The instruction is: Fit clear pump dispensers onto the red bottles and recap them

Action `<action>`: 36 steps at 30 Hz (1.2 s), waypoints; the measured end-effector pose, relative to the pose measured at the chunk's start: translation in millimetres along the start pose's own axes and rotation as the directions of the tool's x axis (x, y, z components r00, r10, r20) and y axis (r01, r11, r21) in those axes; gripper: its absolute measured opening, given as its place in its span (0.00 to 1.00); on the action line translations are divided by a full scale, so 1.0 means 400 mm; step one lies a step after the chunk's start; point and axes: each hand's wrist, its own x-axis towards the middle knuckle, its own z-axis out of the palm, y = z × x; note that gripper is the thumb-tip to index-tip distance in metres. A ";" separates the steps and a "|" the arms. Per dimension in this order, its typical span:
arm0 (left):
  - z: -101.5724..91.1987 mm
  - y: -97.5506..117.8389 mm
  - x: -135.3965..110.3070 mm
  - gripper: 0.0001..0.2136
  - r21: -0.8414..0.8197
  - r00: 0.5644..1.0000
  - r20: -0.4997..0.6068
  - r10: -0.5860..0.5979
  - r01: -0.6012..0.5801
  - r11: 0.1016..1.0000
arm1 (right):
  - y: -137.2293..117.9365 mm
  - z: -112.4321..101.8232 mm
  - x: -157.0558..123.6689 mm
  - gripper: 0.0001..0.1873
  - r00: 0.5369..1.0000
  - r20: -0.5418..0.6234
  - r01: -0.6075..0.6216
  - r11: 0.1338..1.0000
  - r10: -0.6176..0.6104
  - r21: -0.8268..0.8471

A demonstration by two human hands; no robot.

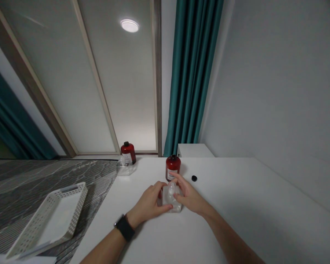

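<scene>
On the white table (236,205) both my hands are closed around a small clear container (171,200). My left hand (150,203), with a black watch on its wrist, grips its left side. My right hand (188,196) pinches its top and right side. Just behind it stands a dark red bottle (173,167) with a white label and no cap. A small black cap (194,178) lies on the table to the right of that bottle.
A second dark red bottle (128,153) with a black cap stands at the table's far left, beside a clear container (124,167). A white perforated basket (53,218) sits on the dark marbled surface at left. Teal curtain and grey wall lie behind.
</scene>
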 end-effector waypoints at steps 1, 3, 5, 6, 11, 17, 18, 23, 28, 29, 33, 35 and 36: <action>0.000 0.000 0.000 0.24 0.001 1.000 0.001 0.000 0.000 1.000 | 0.000 -0.001 0.000 0.36 1.000 -0.004 0.001 1.000 -0.001 -0.009; 0.001 0.000 0.000 0.24 0.005 1.000 0.004 -0.001 0.001 1.000 | 0.001 -0.002 0.000 0.35 1.000 0.004 0.010 1.000 -0.010 -0.007; 0.002 -0.001 -0.001 0.24 0.008 1.000 0.008 -0.003 0.003 1.000 | 0.001 -0.003 0.000 0.35 0.999 0.021 0.023 1.000 -0.024 0.014; 0.003 -0.001 -0.001 0.24 0.009 1.000 0.008 -0.003 0.003 1.000 | 0.001 -0.003 0.000 0.35 0.999 0.025 0.025 0.999 -0.026 0.024; 0.001 0.001 0.001 0.24 0.008 1.000 0.009 -0.004 0.004 1.000 | 0.000 -0.001 0.001 0.34 1.000 -0.019 0.010 1.000 -0.010 0.005; -0.001 0.002 0.000 0.24 -0.006 1.000 0.007 0.007 -0.007 1.000 | -0.007 0.000 0.000 0.35 0.999 0.043 0.021 1.000 -0.021 0.014; -0.001 0.001 -0.001 0.24 -0.008 1.000 0.004 0.009 -0.009 1.000 | -0.008 0.002 0.000 0.34 0.999 0.041 0.019 1.000 -0.019 0.002; 0.002 -0.004 -0.001 0.24 -0.004 1.000 0.011 -0.002 0.002 1.000 | -0.009 0.006 0.001 0.31 1.000 0.013 0.008 0.998 -0.007 -0.070; 0.003 -0.007 -0.001 0.24 -0.013 1.000 0.003 -0.003 0.003 1.000 | -0.023 -0.006 -0.002 0.35 0.995 0.093 -0.036 0.999 0.034 0.017; 0.003 -0.007 -0.001 0.24 -0.014 1.000 0.003 -0.002 0.002 1.000 | -0.025 -0.009 -0.003 0.35 0.992 0.113 -0.058 0.998 0.053 0.037; 0.004 -0.009 -0.001 0.24 -0.017 1.000 -0.001 -0.003 0.003 1.000 | -0.021 -0.011 -0.006 0.34 0.993 0.099 -0.063 0.998 0.062 0.001; 0.006 -0.010 -0.001 0.24 -0.020 1.000 -0.007 -0.008 0.008 1.000 | -0.013 -0.006 -0.005 0.31 0.998 0.058 -0.033 0.998 0.037 -0.059; 0.006 -0.010 -0.001 0.24 -0.021 1.000 -0.010 -0.013 0.012 1.000 | -0.008 -0.003 -0.005 0.30 0.999 0.040 -0.024 0.997 0.027 -0.080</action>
